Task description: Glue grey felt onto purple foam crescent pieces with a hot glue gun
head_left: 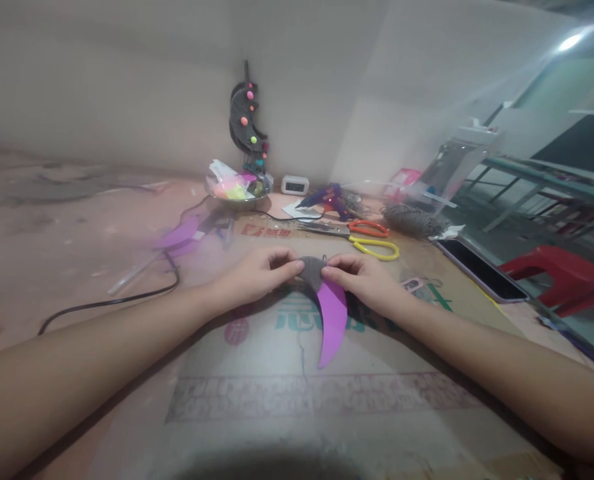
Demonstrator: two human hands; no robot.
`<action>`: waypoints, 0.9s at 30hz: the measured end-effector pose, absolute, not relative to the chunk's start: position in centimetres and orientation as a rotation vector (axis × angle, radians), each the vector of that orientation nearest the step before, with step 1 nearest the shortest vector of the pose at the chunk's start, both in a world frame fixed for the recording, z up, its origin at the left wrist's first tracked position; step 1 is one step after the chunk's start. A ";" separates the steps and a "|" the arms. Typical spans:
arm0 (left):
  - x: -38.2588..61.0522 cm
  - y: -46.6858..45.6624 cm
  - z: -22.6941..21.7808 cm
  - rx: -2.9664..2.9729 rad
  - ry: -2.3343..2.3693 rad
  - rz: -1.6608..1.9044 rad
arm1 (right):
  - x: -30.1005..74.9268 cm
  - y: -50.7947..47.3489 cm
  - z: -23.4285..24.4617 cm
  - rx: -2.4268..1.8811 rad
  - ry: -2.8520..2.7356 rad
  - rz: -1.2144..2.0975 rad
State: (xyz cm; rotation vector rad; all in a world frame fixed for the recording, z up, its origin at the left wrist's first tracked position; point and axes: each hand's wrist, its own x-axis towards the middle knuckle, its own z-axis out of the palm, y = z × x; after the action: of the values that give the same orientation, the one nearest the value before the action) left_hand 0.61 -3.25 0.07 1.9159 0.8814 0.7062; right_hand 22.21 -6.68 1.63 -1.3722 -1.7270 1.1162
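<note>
Purple crescent (334, 323), bowl (249, 202) of bright pieces (235, 192) beyond.

The scissors (339, 231) lie behind the crescent (333, 313) and before the glue gun (333, 196)

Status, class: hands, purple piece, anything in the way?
Left hand, right hand pinching purple piece at its gray end. Tip points toward wearer. Scissors just beyond; apparently nothing in the way.
</note>
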 end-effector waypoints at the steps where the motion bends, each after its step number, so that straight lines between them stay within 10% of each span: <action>1: 0.6 -3.2 0.0 1.912 0.877 0.705 | 22.2 -6.7 1.7 -1.380 -1.735 1.116; 27: 0.4 -2.6 -0.5 1.775 0.920 0.795 | 25.6 -3.3 1.4 -1.220 -1.248 0.659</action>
State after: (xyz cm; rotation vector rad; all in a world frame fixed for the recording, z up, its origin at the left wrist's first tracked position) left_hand 0.45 -2.56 -0.49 1.7746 0.9196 0.7955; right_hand 25.65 -3.34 1.40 -1.2197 -1.2477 0.6595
